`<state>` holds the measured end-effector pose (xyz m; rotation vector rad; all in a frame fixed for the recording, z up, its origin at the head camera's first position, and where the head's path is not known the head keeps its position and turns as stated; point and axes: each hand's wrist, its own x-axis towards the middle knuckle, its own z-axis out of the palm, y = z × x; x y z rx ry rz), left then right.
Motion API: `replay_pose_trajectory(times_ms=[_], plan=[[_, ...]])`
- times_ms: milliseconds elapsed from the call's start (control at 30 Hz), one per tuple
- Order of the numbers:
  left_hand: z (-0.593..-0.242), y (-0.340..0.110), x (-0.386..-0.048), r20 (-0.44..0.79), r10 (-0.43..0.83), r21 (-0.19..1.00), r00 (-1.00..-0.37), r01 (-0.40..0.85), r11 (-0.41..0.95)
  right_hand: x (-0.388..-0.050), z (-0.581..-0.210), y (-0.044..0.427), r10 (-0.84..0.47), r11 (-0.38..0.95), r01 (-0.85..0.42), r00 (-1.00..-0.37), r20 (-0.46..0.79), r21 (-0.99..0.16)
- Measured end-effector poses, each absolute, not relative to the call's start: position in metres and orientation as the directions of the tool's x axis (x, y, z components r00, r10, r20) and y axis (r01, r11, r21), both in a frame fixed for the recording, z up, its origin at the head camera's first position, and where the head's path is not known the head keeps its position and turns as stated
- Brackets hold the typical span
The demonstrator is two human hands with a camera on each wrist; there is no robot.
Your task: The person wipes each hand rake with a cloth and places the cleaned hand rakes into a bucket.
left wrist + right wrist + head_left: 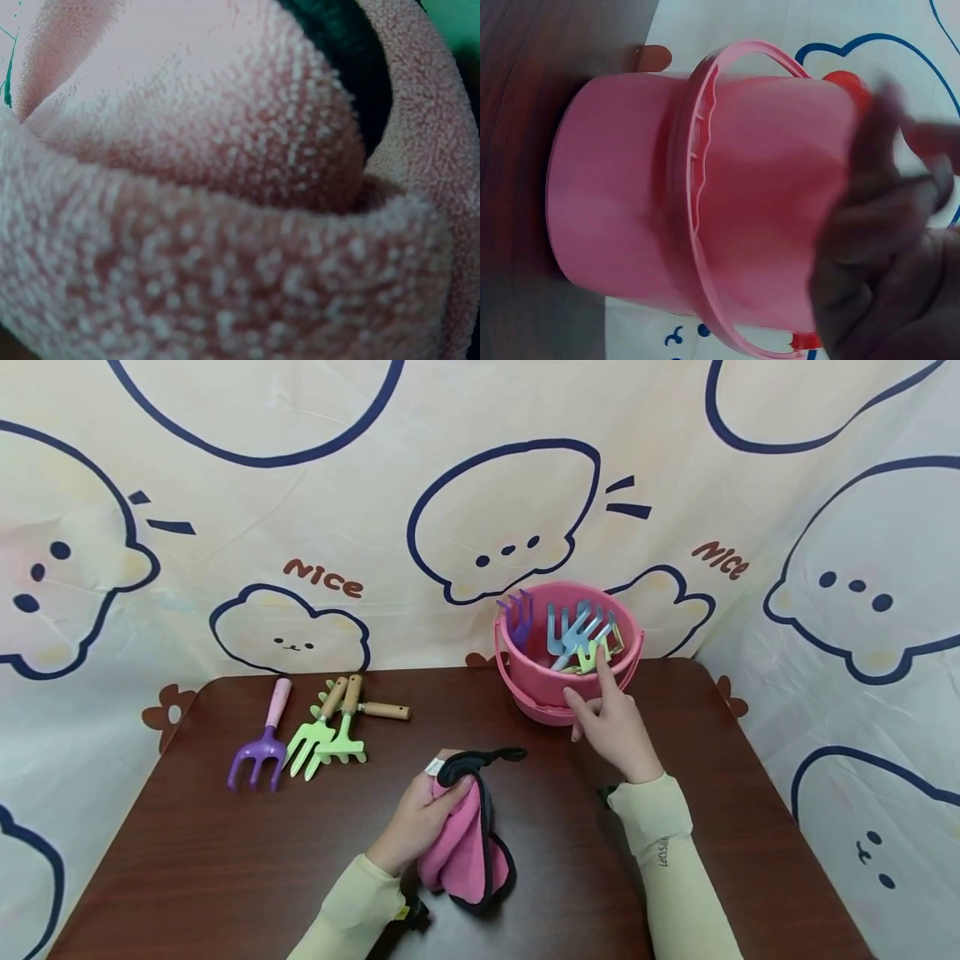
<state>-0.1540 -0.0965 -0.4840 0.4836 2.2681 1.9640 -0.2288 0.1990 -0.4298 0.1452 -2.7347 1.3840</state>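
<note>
My left hand (422,818) grips a pink cloth (465,852) with black edging and a black hanging loop, held above the table's middle. Its fleecy folds (225,270) fill the left wrist view and hide the fingers there. At the front rim of a pink bucket (546,693), my right hand (618,735) reaches forward, index finger extended and the other fingers bent, with nothing seen in its grasp. Inside the bucket, blue forks (577,631), a purple fork (519,618) and a light green tool (592,656) stand with their tines up. The right hand (892,247) is blurred in the right wrist view.
Left on the dark brown table (300,860) lie a purple hand fork (261,752) with a pink handle and several light green garden tools (341,743) with wooden handles. A cartoon-printed curtain (300,527) stands close behind the table. The bucket's handle (697,180) hangs down in front.
</note>
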Motion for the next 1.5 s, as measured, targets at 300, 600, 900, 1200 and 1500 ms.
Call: replay_pose_trajectory(times_ms=[300,600,900,1200,1500], plan=[[-0.484,-0.099,-0.154,0.099,0.305,0.983,-0.947,0.14,0.118,-0.232,-0.436,0.189,0.029,0.849,-0.151,-0.943,0.331,-0.506],[-0.48,-0.107,-0.161,0.096,0.262,0.983,-0.96,0.134,0.13,-0.232,-0.435,0.193,0.03,0.859,-0.159,-0.933,0.358,-0.488],[-0.481,-0.133,-0.179,0.098,0.173,0.979,-0.98,0.126,0.162,-0.232,-0.434,0.196,0.006,0.827,-0.14,-0.966,0.257,-0.545],[-0.482,-0.165,-0.194,0.067,0.086,0.956,-0.994,0.088,0.278,-0.232,-0.434,0.195,0.015,0.826,-0.147,-0.959,0.282,-0.545],[-0.494,-0.172,-0.196,0.041,0.19,0.835,-0.981,0.138,0.533,-0.232,-0.435,0.195,0.02,0.829,-0.159,-0.95,0.312,-0.537]])
